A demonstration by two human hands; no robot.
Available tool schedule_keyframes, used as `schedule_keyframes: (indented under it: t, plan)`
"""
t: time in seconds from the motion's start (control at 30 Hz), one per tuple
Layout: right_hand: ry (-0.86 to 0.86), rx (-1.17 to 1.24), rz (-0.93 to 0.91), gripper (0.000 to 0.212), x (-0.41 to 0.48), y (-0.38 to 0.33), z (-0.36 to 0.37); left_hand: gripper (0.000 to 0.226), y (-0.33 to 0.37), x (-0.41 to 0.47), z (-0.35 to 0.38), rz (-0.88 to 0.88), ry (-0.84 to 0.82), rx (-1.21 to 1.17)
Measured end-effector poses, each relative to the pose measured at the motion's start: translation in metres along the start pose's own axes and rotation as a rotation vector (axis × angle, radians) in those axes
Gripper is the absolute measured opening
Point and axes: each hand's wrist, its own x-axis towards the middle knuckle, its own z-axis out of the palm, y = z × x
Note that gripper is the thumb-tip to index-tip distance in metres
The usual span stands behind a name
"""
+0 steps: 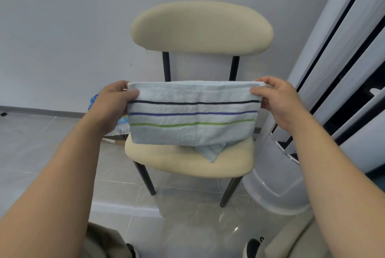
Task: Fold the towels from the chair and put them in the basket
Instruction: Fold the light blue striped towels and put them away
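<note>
A light blue towel (192, 111) with a dark, a blue and a green stripe hangs stretched in front of the chair. My left hand (110, 104) pinches its upper left corner and my right hand (278, 99) pinches its upper right corner. The towel is doubled over, and a loose corner of light blue cloth (210, 151) droops onto the beige seat (187, 164) beneath it. I cannot tell whether that corner belongs to the same towel. The beige chair (202, 28) has a padded backrest and dark legs. No basket that I can name is in view.
A white rounded plastic container (275, 187) stands on the tiled floor right of the chair. A tall white unit with dark stripes (343, 59) rises at the far right. A blue patterned bag (123, 121) lies behind my left hand. My shoes (253, 247) show at the bottom.
</note>
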Motion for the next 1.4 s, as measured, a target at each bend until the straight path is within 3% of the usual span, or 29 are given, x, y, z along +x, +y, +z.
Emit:
schedule_keyframes:
  t: [0.1, 0.2, 0.27, 0.4, 0.5, 0.67, 0.8, 0.97, 1.03, 1.13, 1.23, 1.3, 1.4]
  plan:
    - [-0.015, 0.15, -0.043, 0.012, -0.003, 0.001, 0.001, 0.022, 0.003, -0.004, 0.003, 0.003, -0.002, -0.081]
    - [0.04, 0.147, -0.087, 0.006, -0.005, 0.007, 0.005, 0.018, 0.003, -0.005, 0.008, -0.007, 0.002, -0.114]
    - [0.118, -0.005, -0.111, 0.005, -0.004, 0.017, 0.01, 0.015, -0.004, 0.0, 0.012, -0.064, -0.002, -0.088]
    - [0.147, -0.396, 0.011, 0.027, 0.005, 0.049, 0.02, 0.03, -0.036, 0.017, 0.022, -0.235, -0.043, 0.091]
    - [0.079, -0.507, 0.13, 0.035, 0.016, 0.074, 0.03, 0.024, -0.065, 0.028, 0.039, -0.262, -0.05, 0.311]
    - [0.03, -0.61, 0.173, 0.039, 0.035, 0.088, 0.035, 0.047, -0.084, 0.048, 0.054, -0.256, -0.056, 0.478]
    - [0.076, -0.616, 0.139, 0.036, 0.055, 0.086, 0.032, 0.045, -0.085, 0.075, 0.048, -0.188, 0.006, 0.481]
    - [0.073, -0.661, 0.166, 0.038, 0.061, 0.114, 0.053, 0.04, -0.102, 0.086, 0.069, -0.037, 0.177, 0.667]
    - [0.174, -0.745, 0.153, 0.044, 0.055, 0.126, 0.065, 0.049, -0.112, 0.077, 0.085, -0.013, 0.205, 0.76]
    - [0.318, -0.967, -0.061, 0.053, 0.028, 0.124, 0.088, 0.058, -0.119, 0.044, 0.117, 0.257, 0.214, 0.996]
    - [0.056, -0.984, -0.281, 0.059, -0.01, 0.13, 0.113, 0.059, -0.133, 0.006, 0.144, 0.47, 0.02, 0.974]
    - [-0.157, -1.108, -0.26, 0.065, -0.027, 0.146, 0.124, 0.064, -0.148, -0.006, 0.151, 0.449, -0.115, 1.046]
    - [-0.235, -1.211, -0.208, 0.065, -0.026, 0.16, 0.122, 0.068, -0.161, -0.004, 0.148, 0.4, -0.174, 1.126]
